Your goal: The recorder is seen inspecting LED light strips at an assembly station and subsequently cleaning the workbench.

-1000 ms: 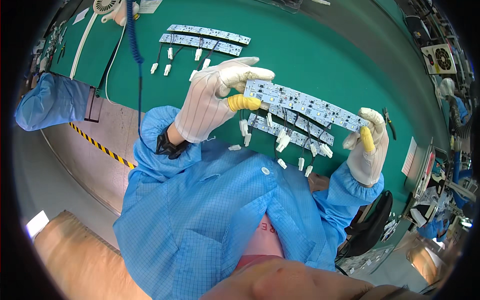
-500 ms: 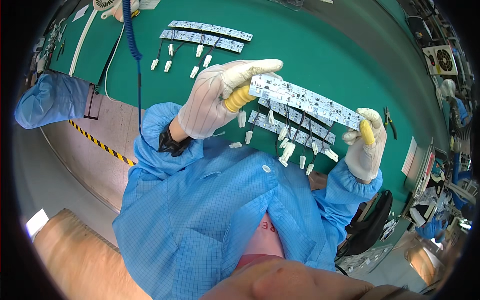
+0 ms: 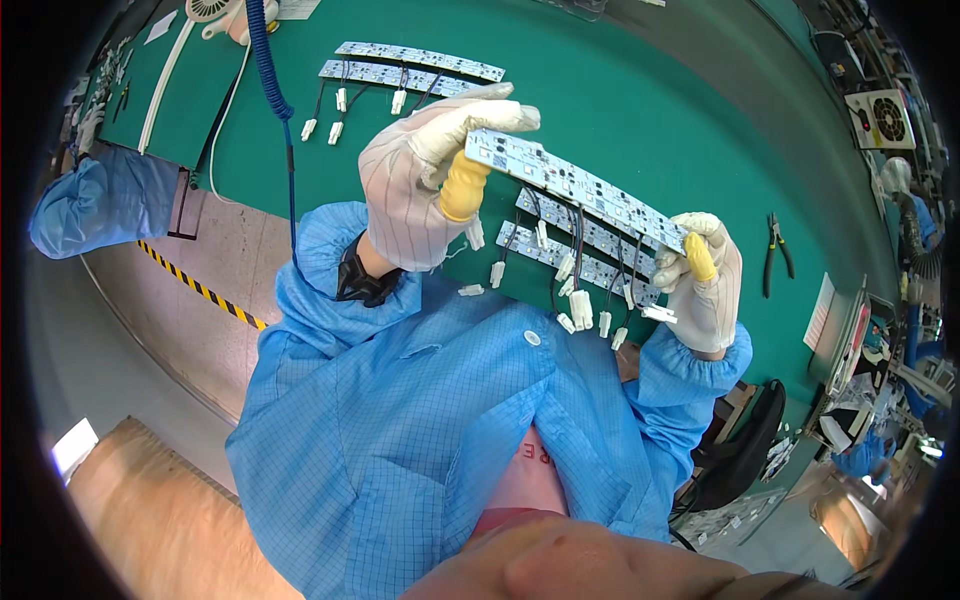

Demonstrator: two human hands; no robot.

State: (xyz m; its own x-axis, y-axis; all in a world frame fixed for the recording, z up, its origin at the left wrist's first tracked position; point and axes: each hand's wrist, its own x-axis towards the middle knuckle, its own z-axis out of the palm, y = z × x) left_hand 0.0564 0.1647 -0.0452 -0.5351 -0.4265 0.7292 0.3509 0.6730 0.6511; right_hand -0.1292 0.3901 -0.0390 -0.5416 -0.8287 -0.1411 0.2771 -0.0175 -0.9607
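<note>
I hold a long white LED circuit strip (image 3: 575, 187) up in front of me by its two ends. My left hand (image 3: 425, 185), in a white glove with a yellow fingertip cot, pinches the left end. My right hand (image 3: 705, 275), gloved the same way, grips the right end. Black wires with white plug connectors (image 3: 580, 308) hang below it. Two more strips (image 3: 590, 250) lie on the green mat (image 3: 640, 110) just beneath the held one.
Two further strips (image 3: 415, 62) with wired connectors lie at the mat's far left. A blue coiled cable (image 3: 270, 60) runs down the bench edge. Black pliers (image 3: 775, 255) lie to the right. A small fan (image 3: 880, 115) sits at far right. Another person's blue sleeve (image 3: 95, 200) is at left.
Both hands have lifted the strip closer to my face and shifted it slightly left; the grip on both ends is unchanged.
</note>
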